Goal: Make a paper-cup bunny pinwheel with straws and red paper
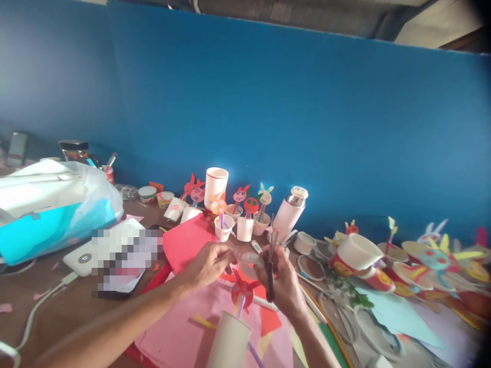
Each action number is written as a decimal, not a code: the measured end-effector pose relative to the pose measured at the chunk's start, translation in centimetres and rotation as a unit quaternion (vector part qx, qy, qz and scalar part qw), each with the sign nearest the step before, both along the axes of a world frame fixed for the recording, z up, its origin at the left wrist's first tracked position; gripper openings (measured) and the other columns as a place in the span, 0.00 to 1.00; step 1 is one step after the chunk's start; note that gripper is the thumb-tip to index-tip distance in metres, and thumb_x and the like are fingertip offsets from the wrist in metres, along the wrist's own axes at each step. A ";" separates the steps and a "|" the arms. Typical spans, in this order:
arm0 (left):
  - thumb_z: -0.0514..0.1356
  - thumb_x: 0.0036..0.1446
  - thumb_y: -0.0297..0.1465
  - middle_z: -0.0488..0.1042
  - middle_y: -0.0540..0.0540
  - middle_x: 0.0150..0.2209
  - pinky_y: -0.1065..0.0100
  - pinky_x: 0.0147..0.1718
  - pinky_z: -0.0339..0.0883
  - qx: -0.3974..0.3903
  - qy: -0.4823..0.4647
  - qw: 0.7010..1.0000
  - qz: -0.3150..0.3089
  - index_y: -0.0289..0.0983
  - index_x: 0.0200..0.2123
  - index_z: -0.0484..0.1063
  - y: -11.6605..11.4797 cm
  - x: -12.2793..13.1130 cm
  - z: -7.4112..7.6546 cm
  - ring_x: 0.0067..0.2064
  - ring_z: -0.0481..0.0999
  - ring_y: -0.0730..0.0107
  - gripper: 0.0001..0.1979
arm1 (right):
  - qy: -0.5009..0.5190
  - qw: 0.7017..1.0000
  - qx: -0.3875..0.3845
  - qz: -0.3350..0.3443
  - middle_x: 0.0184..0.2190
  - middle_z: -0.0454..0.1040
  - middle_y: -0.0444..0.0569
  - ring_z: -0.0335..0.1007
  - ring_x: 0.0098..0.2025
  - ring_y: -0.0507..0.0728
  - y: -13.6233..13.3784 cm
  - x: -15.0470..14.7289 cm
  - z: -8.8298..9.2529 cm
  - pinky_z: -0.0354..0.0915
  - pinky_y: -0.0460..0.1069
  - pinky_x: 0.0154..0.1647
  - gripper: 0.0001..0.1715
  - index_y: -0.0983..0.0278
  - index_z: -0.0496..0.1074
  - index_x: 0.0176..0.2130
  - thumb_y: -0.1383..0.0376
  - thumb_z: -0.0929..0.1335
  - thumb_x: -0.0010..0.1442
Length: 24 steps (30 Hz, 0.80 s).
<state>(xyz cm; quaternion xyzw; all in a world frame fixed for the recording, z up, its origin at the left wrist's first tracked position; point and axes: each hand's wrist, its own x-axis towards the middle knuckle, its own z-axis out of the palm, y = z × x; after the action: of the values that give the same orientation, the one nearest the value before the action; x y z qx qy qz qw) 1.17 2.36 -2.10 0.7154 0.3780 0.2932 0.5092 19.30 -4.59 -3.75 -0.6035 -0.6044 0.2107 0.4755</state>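
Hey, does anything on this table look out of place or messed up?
Just untidy: pink paper scraps lie loose on the brown table near the white cable, well away from the pink sheet and the scissors. No spill is visible.

**Relative positions on the table (65, 317)**

The wall (268, 112) bounds the table behind. Left: the bag (95, 186), with the jar (74, 152) behind it, the power bank (86, 255) before it and to the right, and the phone (126, 278) beside the power bank. Centre: the sheets (172, 327), the left hand (210, 263) and right hand (283, 276) above them, the scissors (270, 281) in the latter; the near cup (230, 340) is foremost. Behind the hands: the small cups (245, 229), the tall cup (216, 184) among them, the flask (289, 217) at right. Far right: the cup cluster (359, 251).
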 end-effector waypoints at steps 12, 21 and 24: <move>0.53 0.55 0.40 0.74 0.46 0.23 0.73 0.22 0.61 -0.044 -0.011 0.999 -0.009 0.33 0.23 0.72 0.1 -0.3 0.6 0.22 0.73 0.72 0.18 | 0.031 0.999 0.011 0.027 0.29 0.64 0.40 0.62 0.27 0.49 -0.5 -0.7 0.5 0.60 0.44 0.28 0.12 0.60 0.60 0.38 0.65 0.66 0.53; 0.62 0.47 0.40 0.73 0.47 0.27 0.74 0.17 0.65 -0.252 -0.127 0.959 -0.039 0.32 0.29 0.73 0.4 0.1 0.0 0.24 0.76 0.69 0.15 | 0.088 0.995 0.047 0.025 0.28 0.63 0.40 0.62 0.28 0.50 -0.4 -0.8 0.1 0.62 0.45 0.30 0.13 0.61 0.60 0.38 0.64 0.68 0.53; 0.63 0.46 0.40 0.73 0.45 0.29 0.75 0.17 0.66 -0.262 -0.141 0.954 -0.041 0.32 0.31 0.74 0.1 0.1 0.3 0.28 0.77 0.67 0.16 | 0.067 0.995 0.070 0.004 0.29 0.63 0.41 0.62 0.27 0.50 -0.4 -0.7 0.0 0.62 0.45 0.29 0.12 0.61 0.60 0.37 0.66 0.67 0.53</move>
<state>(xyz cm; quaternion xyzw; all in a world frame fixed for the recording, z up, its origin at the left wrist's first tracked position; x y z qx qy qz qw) 1.30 2.47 -1.83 0.5231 0.3363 0.2604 0.7385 18.64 -4.96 -3.76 -0.5509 -0.5869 0.2097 0.5550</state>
